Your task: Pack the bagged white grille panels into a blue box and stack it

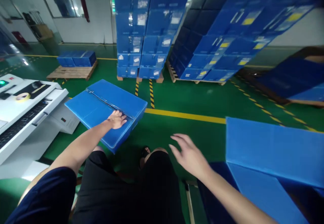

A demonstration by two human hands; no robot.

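A blue carton [101, 106] stands in front of me at the left, its top flaps folded in and meeting at a narrow dark seam. My left hand [117, 119] rests on that top beside the seam, fingers extended and nothing in them. Over the green floor between the cartons, my right hand [187, 153] hangs in the air, slightly blurred, with fingers apart and nothing held. Nearest to it on the right is a second blue carton [273, 149] with its flaps raised; most of its inside is hidden from me.
A white machine cabinet [58, 116] with a keyboard [20, 128] and a tape roll [23, 97] borders the left. Tall stacks of blue boxes [152, 21] stand beyond a yellow floor line [187, 116]. A wooden pallet [72, 72] bearing blue boxes lies back left.
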